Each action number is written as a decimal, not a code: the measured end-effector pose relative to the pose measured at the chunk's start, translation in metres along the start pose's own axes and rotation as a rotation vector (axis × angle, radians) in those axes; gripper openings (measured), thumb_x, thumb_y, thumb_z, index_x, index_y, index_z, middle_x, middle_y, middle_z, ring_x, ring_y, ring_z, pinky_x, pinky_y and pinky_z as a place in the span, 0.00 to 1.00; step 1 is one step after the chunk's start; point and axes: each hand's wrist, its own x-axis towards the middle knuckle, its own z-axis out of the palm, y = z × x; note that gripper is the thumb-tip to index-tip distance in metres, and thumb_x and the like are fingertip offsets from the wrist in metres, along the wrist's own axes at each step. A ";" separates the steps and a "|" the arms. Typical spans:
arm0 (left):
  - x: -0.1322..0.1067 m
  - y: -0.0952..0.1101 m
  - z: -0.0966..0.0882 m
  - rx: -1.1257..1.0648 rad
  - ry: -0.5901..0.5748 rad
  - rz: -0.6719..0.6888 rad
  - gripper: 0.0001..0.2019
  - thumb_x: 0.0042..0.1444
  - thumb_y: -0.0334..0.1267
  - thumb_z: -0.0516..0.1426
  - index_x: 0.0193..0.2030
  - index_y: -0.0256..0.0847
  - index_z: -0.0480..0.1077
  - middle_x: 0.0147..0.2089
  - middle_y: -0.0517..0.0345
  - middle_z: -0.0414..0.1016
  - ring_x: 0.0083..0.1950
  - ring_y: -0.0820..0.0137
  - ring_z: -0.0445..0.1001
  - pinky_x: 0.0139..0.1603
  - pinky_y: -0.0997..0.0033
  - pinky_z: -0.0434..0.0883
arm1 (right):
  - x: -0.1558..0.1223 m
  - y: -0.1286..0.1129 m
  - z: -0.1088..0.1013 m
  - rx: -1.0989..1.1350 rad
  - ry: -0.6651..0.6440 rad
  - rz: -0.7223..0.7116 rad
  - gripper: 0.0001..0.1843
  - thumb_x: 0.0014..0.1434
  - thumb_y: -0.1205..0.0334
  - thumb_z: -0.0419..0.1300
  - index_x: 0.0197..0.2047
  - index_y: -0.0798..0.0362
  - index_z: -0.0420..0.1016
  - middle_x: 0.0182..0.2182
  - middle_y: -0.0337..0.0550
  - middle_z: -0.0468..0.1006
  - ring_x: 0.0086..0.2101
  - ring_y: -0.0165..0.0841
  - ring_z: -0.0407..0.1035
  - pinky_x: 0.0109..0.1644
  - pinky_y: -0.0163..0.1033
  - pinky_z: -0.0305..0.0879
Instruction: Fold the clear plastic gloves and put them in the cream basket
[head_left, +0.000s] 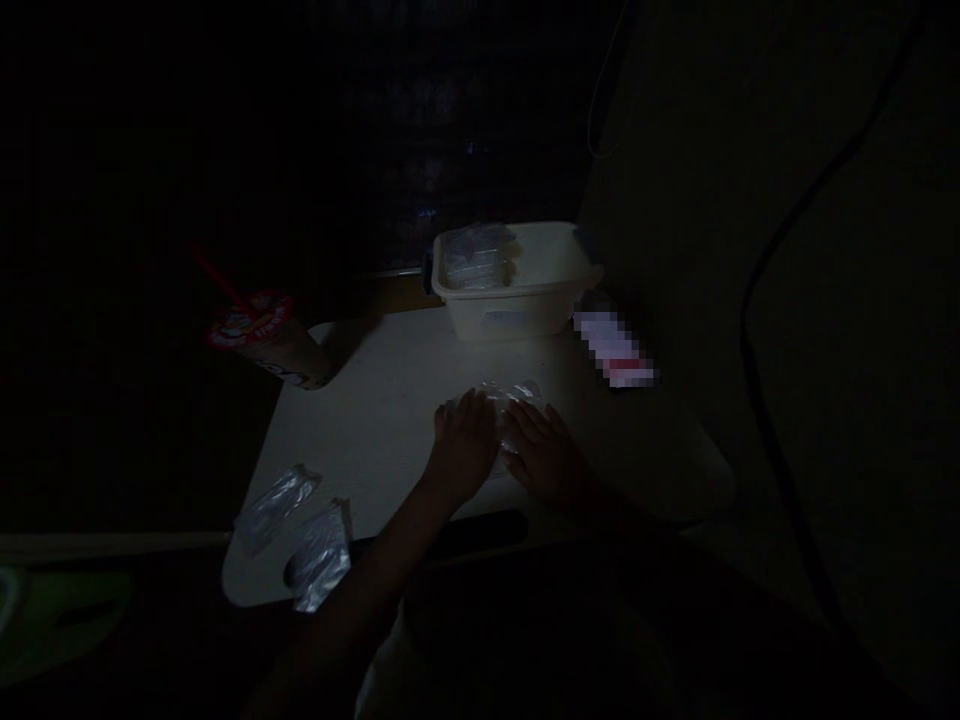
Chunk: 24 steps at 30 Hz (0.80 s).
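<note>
The scene is very dark. Both hands rest together on a clear plastic bag [512, 392] in the middle of a small pale table [375, 420]. My left hand [465, 440] lies on the bag's left part with fingers curled over it. My right hand [546, 452] presses its right part, fingers stretched forward. What is inside the bag cannot be made out.
A cream plastic tub [525, 285] with clear bags inside stands at the table's far edge. A lidded drink cup with a red straw [262, 335] leans at the far left. Two clear packets [300, 530] lie at the near left corner. A dark cable [780, 260] hangs on the right.
</note>
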 end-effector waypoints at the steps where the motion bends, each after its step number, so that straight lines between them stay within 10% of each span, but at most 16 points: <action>1: -0.002 -0.002 0.001 0.014 0.004 -0.021 0.21 0.57 0.39 0.39 0.55 0.31 0.52 0.59 0.44 0.50 0.60 0.59 0.46 0.53 0.48 0.49 | 0.000 0.000 0.000 -0.001 0.000 -0.001 0.26 0.56 0.56 0.41 0.54 0.62 0.55 0.55 0.53 0.54 0.55 0.40 0.46 0.56 0.52 0.40; 24: -0.024 -0.001 0.011 0.064 0.038 -0.107 0.29 0.55 0.48 0.38 0.57 0.26 0.46 0.60 0.36 0.45 0.61 0.56 0.42 0.53 0.46 0.45 | 0.016 0.012 0.004 -0.036 0.035 0.059 0.28 0.57 0.52 0.38 0.55 0.62 0.53 0.56 0.53 0.53 0.55 0.39 0.44 0.55 0.53 0.37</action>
